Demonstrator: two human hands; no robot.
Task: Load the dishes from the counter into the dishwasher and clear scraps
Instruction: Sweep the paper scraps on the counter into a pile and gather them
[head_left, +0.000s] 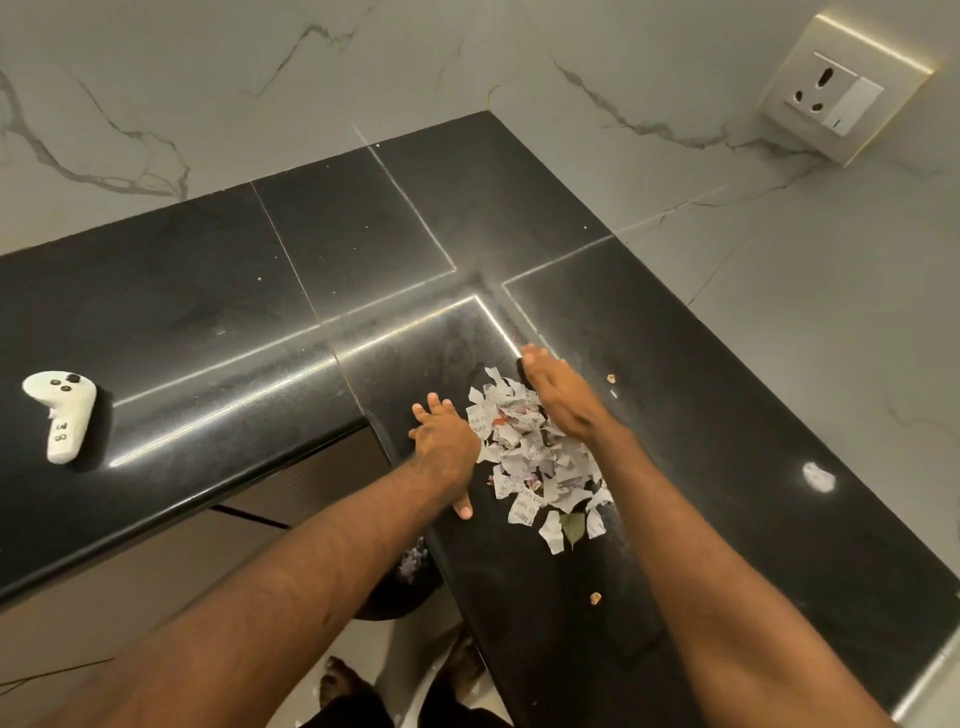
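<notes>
The step in hand looks like the scrap-clearing part of the task; no dishes or dishwasher show in this view. A pile of torn paper scraps (530, 452) lies on the black counter (311, 249), caught between the two hands. The left hand (447, 441) rests flat on the counter just to the left of the pile, its fingers spread and straight and its thumb pointing back toward the person. It holds nothing. The right hand (561, 400) stands on its edge against the far right side of the pile. Its fingers are pressed together and straight, like a scraper, and they also grip nothing.

At the end of the pile nearest the person lies a green leaf (571, 527). A small crumb (596, 598) sits apart, nearer the person than the right hand, and another crumb (612, 378) lies just to that hand's right. Below the counter edge, under the left forearm, stands a dark bin (410, 597) with paper bits in it.

The next move probably calls for both hands to close in, keep the pile bunched, and draw it to the counter edge above the bin. Light scraps could slip out under the palms, and the stray crumbs need a separate sweep.
</notes>
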